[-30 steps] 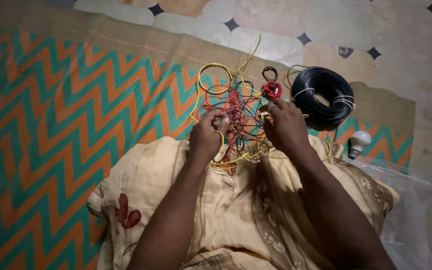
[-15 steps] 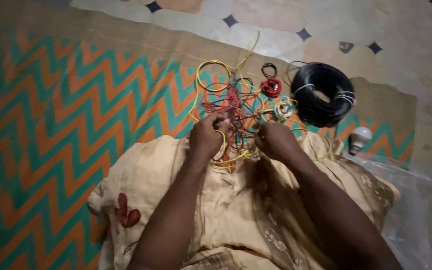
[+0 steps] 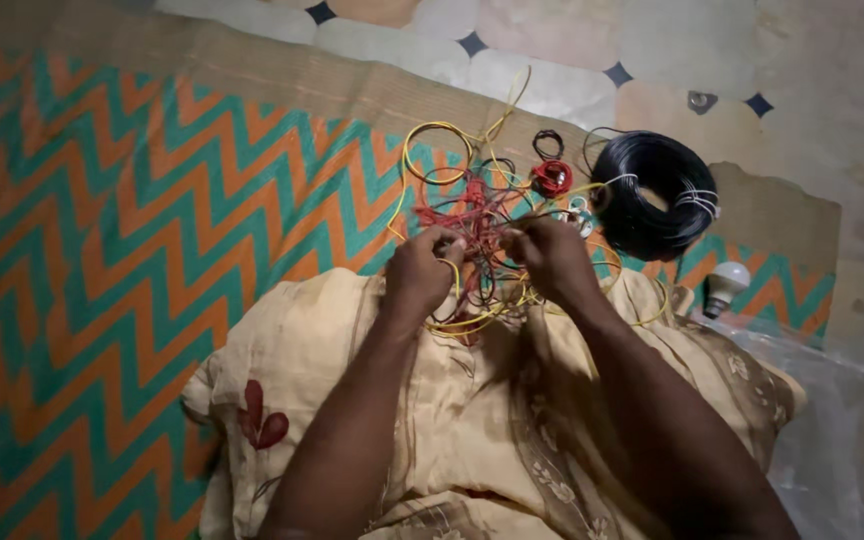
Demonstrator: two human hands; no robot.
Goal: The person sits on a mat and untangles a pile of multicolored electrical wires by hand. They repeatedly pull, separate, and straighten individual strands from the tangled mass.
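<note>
Seen from the head camera, a person's left hand (image 3: pixel 420 275) and right hand (image 3: pixel 552 258) both close their fingers on strands of a tangle of red, yellow and dark wires (image 3: pixel 480 225) lying on a beige cushion's (image 3: pixel 452 430) far edge and an orange-and-teal zigzag mat (image 3: pixel 122 230). A black cable coil (image 3: pixel 652 195) sits just right of the tangle; a white light bulb (image 3: pixel 724 285) lies near the cushion's right corner.

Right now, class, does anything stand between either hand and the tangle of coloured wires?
Nothing visible does. The left hand and the right hand are both already in the tangle of wires, their fingers closed on strands. The black wire coil lies apart, to the right.
</note>
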